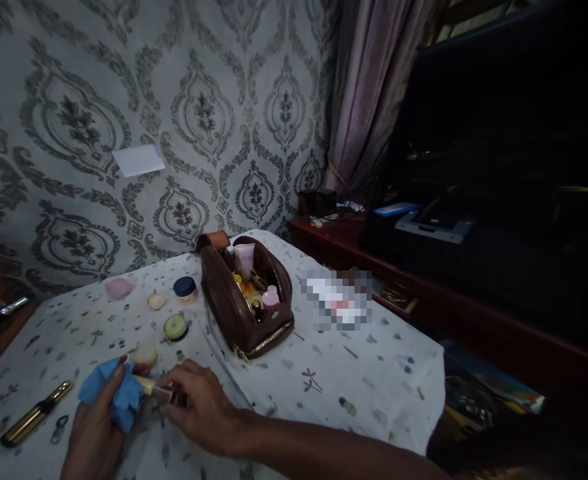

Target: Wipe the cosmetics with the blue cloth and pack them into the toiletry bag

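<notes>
Nearest, at the lower left of the frame, the left hand (97, 423) is closed around a crumpled blue cloth (117, 395), its thumb lying along the top. Just to its right, the right hand (207, 408) pinches the dark end of a slim bottle (155, 389) between thumb and fingers. The bottle lies between the two hands, its long axis running nearly crosswise in the frame and dipping slightly to the right; its cream-coloured end points left and meets the cloth, its dark end points right.

Left of the hands, a gold tube (37, 415) lies on the counter (319, 373), its long axis slanting from lower left to upper right. A pale rounded thing (145, 355), partly hidden, sits just beyond the cloth.

Farther back, left of centre, are a jar with pale green contents (175, 326), a cream rounded piece (156, 301), a jar with a navy lid (185, 289) and a pink piece (119, 288). At centre stands an open brown bag (219, 293), stretching from upper left to lower right, with a pink tube (245, 260) upright inside.

Behind rises patterned wallpaper (204, 113) bearing a white card (139, 161); a mauve curtain (369, 87) hangs at upper right.
</notes>
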The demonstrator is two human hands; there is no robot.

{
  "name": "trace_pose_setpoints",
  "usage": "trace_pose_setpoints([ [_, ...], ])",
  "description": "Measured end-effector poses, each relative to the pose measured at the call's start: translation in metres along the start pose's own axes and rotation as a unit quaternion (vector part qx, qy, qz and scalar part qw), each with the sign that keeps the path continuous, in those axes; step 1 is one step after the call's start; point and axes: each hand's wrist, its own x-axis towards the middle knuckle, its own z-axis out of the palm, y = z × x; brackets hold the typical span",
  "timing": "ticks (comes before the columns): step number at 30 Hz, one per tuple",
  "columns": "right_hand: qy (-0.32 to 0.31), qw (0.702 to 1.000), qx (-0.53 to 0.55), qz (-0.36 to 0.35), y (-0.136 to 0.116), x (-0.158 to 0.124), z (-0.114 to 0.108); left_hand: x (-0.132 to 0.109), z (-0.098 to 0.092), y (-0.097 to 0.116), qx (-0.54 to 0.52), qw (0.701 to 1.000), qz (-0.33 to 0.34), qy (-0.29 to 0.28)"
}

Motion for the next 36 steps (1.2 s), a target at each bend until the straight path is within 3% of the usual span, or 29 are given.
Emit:
trace_pose_setpoints([
  [5, 0.023, 1.000, -0.013, -0.016, -0.006, 0.001, -0.005, 0.002, -0.005, 0.010, 0.030, 0.999, -0.010, -0.006],
  [11, 0.022, 1.000, 0.000, -0.006, -0.012, 0.002, -0.010, 0.014, -0.007, -0.005, -0.029, 0.999, -0.028, -0.014],
  [17, -0.039, 0.985, 0.084, 0.146, -0.014, 0.009, -0.015, 0.012, -0.008, 0.001, -0.057, 0.997, -0.009, -0.052],
  [25, -0.067, 0.937, 0.204, 0.274, -0.007, 0.019, -0.009, 0.009, -0.009, 0.005, -0.068, 0.996, -0.012, -0.049],
  [31, -0.010, 0.950, 0.262, 0.171, -0.009, 0.018, -0.012, -0.003, 0.001, 0.019, -0.071, 0.997, -0.013, -0.030],
  [36, 0.037, 0.958, 0.277, 0.069, -0.022, 0.012, -0.030, -0.006, 0.007, 0.019, -0.042, 0.998, -0.015, -0.054],
])
